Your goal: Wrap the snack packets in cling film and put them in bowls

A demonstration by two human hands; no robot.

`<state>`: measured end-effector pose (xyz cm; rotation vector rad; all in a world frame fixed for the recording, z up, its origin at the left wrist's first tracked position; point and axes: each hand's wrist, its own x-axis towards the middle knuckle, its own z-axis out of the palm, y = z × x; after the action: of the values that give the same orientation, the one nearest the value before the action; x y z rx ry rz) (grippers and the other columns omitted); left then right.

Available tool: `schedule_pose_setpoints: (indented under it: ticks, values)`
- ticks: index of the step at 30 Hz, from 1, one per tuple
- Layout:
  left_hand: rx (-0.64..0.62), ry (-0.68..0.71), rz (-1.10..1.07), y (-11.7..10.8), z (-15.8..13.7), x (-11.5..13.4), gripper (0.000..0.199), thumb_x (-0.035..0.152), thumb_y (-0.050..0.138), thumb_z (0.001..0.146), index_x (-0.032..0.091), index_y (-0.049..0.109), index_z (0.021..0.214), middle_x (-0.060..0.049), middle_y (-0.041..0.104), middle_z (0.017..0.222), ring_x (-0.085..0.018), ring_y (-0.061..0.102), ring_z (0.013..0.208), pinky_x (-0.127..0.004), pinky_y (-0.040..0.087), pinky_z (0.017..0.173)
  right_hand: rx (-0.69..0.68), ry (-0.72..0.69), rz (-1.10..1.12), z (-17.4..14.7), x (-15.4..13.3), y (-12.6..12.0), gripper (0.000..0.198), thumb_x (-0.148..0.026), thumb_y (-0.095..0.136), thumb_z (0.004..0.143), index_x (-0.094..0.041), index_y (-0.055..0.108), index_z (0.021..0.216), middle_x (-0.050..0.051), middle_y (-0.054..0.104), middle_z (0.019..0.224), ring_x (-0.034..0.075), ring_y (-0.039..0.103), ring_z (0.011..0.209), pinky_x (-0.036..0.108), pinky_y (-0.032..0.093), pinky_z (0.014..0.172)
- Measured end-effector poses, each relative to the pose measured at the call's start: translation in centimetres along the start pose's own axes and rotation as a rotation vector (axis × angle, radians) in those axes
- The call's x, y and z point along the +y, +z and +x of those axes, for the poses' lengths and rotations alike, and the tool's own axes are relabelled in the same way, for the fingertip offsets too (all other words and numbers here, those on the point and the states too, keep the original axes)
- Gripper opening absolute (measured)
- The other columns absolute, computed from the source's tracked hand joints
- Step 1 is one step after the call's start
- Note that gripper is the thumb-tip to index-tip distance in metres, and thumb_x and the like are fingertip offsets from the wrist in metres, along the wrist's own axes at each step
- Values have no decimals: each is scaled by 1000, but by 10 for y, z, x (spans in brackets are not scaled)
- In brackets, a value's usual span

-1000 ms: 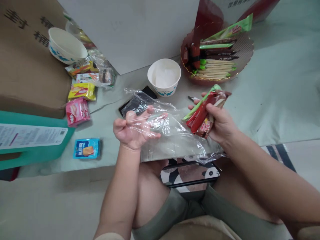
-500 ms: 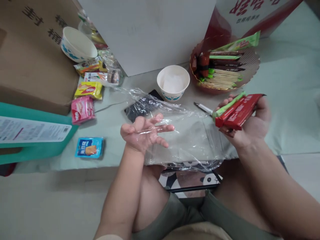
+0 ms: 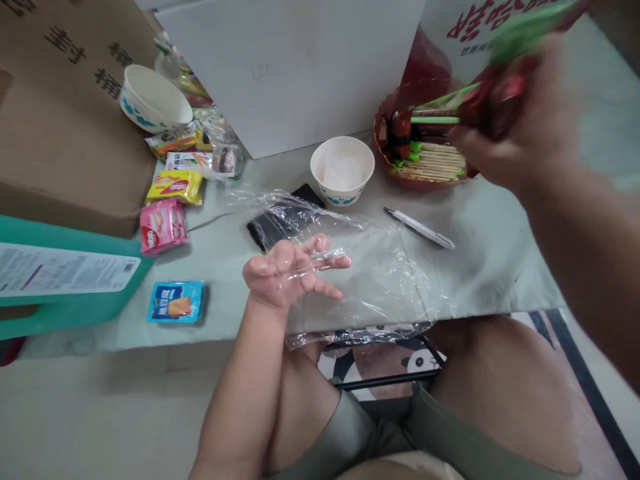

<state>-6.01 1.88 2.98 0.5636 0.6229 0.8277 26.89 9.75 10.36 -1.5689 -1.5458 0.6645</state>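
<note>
My left hand [image 3: 293, 270] is palm up with its fingers spread, and a clear plastic bag [image 3: 370, 280] lies across them and along the table's front edge. Motion blurs my right hand [image 3: 535, 127], raised at the right of the glass bowl [image 3: 417, 179]. It is closed around a bunch of snack packets [image 3: 500, 100], dark red ones and a green one [image 3: 530, 33]. Inside the bowl are several thin snack sticks [image 3: 435, 162] with green ends and some dark packets, partly hidden by the hand.
Behind the bag sit a phone [image 3: 283, 220], a paper bowl [image 3: 343, 170] and a white pen [image 3: 423, 229]. On the left are a blue packet [image 3: 176, 302], a pink packet [image 3: 164, 227], a yellow packet [image 3: 175, 187], another paper bowl [image 3: 155, 100] and a cardboard box [image 3: 65, 133]. A white box [image 3: 295, 73] stands behind.
My right hand has risen from the table's front right to beside the glass bowl, carrying the packets. The pen is now fully uncovered. My left hand has hardly moved.
</note>
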Motion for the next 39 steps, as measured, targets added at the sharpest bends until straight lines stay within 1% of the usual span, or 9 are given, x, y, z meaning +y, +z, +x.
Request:
schedule_pose_setpoints:
  ticks: [3, 5, 10, 17, 23, 30, 35, 37, 39]
  values:
    - [-96, 12, -37, -2, 4, -1, 56, 46, 79, 49, 16, 31, 47, -12, 66, 97, -45, 68, 106, -57, 63, 68, -292, -182, -774, 21, 13, -5, 77, -54, 74, 76, -23, 52, 143, 15, 54, 154, 43, 56, 133, 53, 48, 101]
    - [-117, 9, -43, -2, 6, -2, 53, 45, 79, 50, 16, 35, 46, -11, 69, 100, -44, 68, 107, -56, 64, 69, -474, -219, -960, 27, 24, -4, 83, -64, 66, 85, -22, 44, 153, 18, 48, 158, 43, 54, 137, 55, 49, 103]
    - [-160, -4, -11, -3, 5, -3, 50, 46, 81, 51, 17, 40, 46, -12, 72, 108, -47, 67, 113, -56, 64, 70, -482, -235, -1009, 22, 34, -1, 65, -58, 46, 100, -21, 44, 153, 18, 46, 159, 40, 49, 140, 53, 46, 102]
    - [-253, 11, -76, 1, 6, -3, 51, 36, 80, 57, 16, 36, 42, -9, 72, 100, -43, 70, 108, -51, 64, 66, -439, -97, -1023, 25, 37, -2, 65, -46, 56, 98, -25, 40, 158, 16, 46, 160, 39, 50, 140, 51, 46, 100]
    - [-224, -18, -74, 4, 7, -3, 56, 38, 82, 54, 16, 33, 40, -10, 71, 98, -43, 69, 110, -51, 65, 66, -437, -279, -793, 26, 36, 0, 73, -47, 63, 96, -21, 40, 159, 18, 47, 158, 36, 46, 146, 49, 40, 114]
    - [-170, -31, 62, 6, 8, -5, 64, 51, 84, 49, 17, 30, 45, -14, 69, 99, -49, 68, 113, -54, 65, 64, -366, -314, -733, 43, 76, 12, 67, -56, 58, 99, -24, 47, 156, 18, 51, 156, 37, 45, 147, 57, 34, 114]
    - [-167, -31, 124, 1, 5, -6, 63, 60, 82, 45, 18, 35, 47, -13, 68, 94, -50, 68, 112, -55, 64, 65, -199, -416, -622, 23, 66, 5, 76, -67, 69, 84, -30, 54, 149, 11, 54, 155, 41, 36, 151, 69, 11, 120]
    - [-206, -18, 111, -1, 4, -7, 63, 63, 81, 48, 18, 36, 47, -14, 67, 95, -52, 68, 113, -59, 64, 69, -88, -464, -386, -5, 53, 5, 69, -66, 61, 89, -30, 55, 148, 12, 55, 152, 40, 42, 147, 68, 18, 121]
    - [-246, -19, 73, -3, 2, -8, 63, 61, 80, 50, 17, 34, 45, -14, 66, 93, -51, 70, 107, -58, 63, 66, 105, -458, 4, -41, 44, 13, 51, -58, 52, 97, -30, 60, 138, 10, 65, 131, 30, 60, 129, 57, 39, 115]
